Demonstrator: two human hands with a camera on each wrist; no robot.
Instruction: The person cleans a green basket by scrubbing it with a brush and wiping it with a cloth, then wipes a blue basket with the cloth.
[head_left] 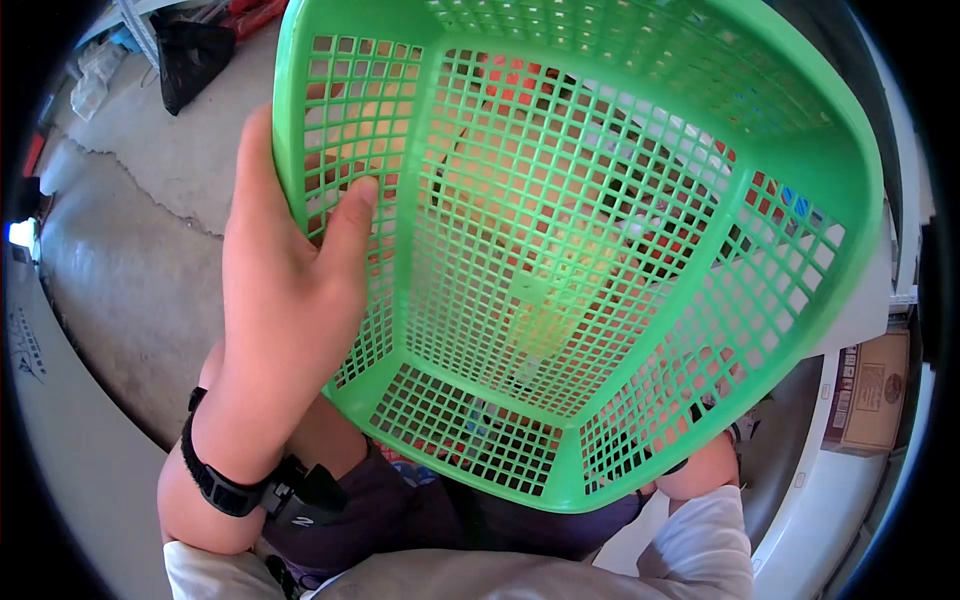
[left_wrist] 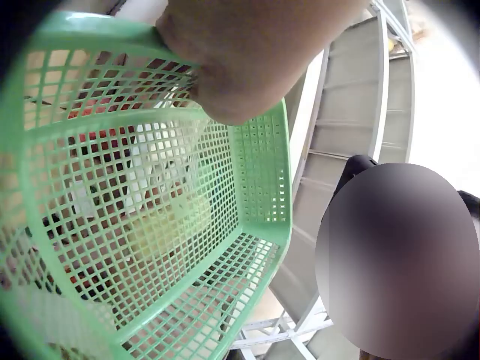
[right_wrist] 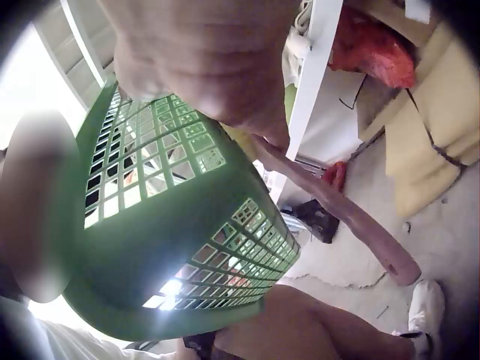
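A green plastic mesh basket (head_left: 858, 170) is held up before me, tilted so its inside faces the head camera; nothing shows in it. My left hand (head_left: 300, 260) grips its left side, thumb over the inner wall and fingers behind the mesh. The left wrist view shows this hand at the basket's upper edge. My right hand (right_wrist: 210, 75) lies against the basket's outer side, mostly hidden by the basket in the head view. A long pinkish-brown rod-like thing (right_wrist: 360, 217) extends from beneath it; I cannot tell whether the right fingers hold it.
Red and yellow things show through the mesh. A black plastic bag (head_left: 190, 60) lies on the cracked concrete floor (head_left: 130, 250) at upper left. A cardboard box (head_left: 870, 395) stands at right. The right wrist view has a red bag (right_wrist: 375, 56) and tan sheets (right_wrist: 435, 127).
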